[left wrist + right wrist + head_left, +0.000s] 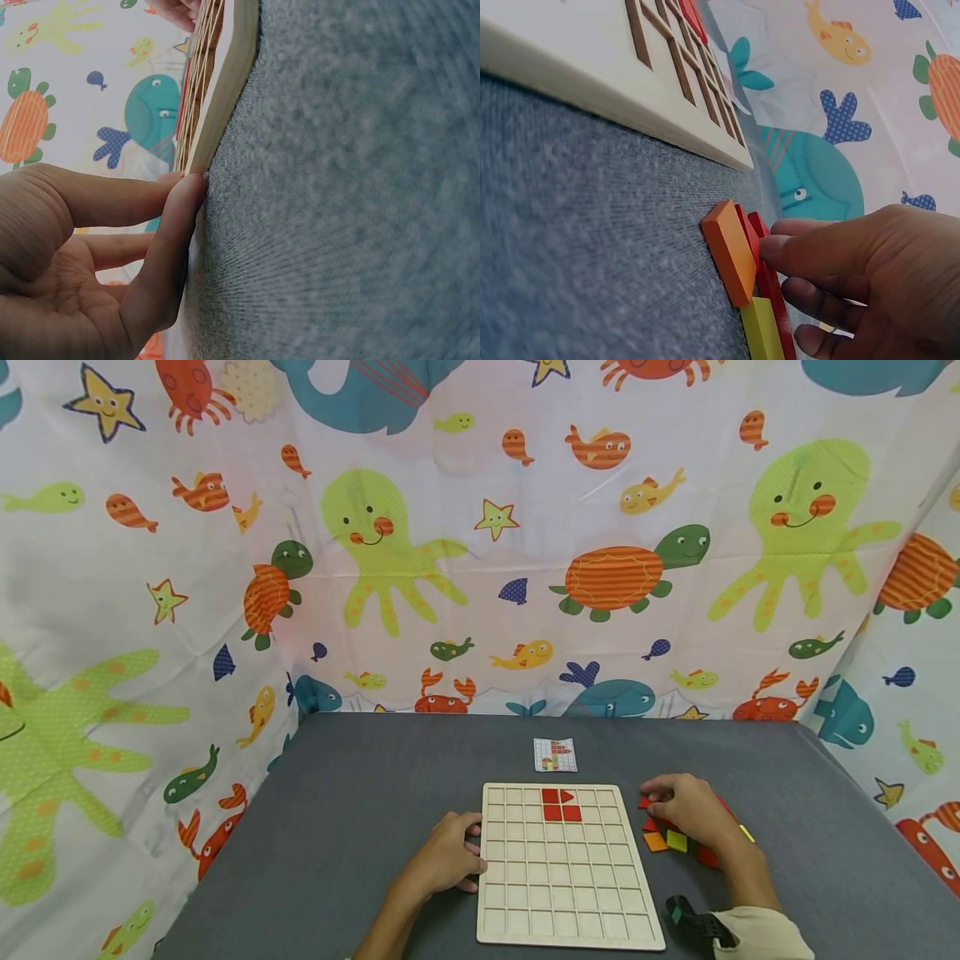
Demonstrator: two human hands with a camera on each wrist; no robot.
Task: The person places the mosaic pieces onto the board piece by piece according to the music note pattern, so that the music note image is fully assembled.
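Observation:
A pale wooden grid board (562, 877) lies on the table, with red square tiles (552, 812) and a red triangle tile (566, 796) set in its far rows. My left hand (448, 852) holds the board's left edge; the left wrist view shows thumb and fingertip (187, 187) meeting at the rim. To the right of the board, my right hand (686, 806) is over a loose group of tiles, its thumb and index finger pinching at a red tile (644, 802). Beside it lie an orange tile (731, 251) and a yellow-green tile (763, 330). The palm hides part of the group.
A small printed card (555, 756) with a coloured grid pattern lies beyond the board. Near the right sleeve is a black strap (697, 927). A sea-animal curtain (465, 543) hangs behind and beside the grey table (375, 777).

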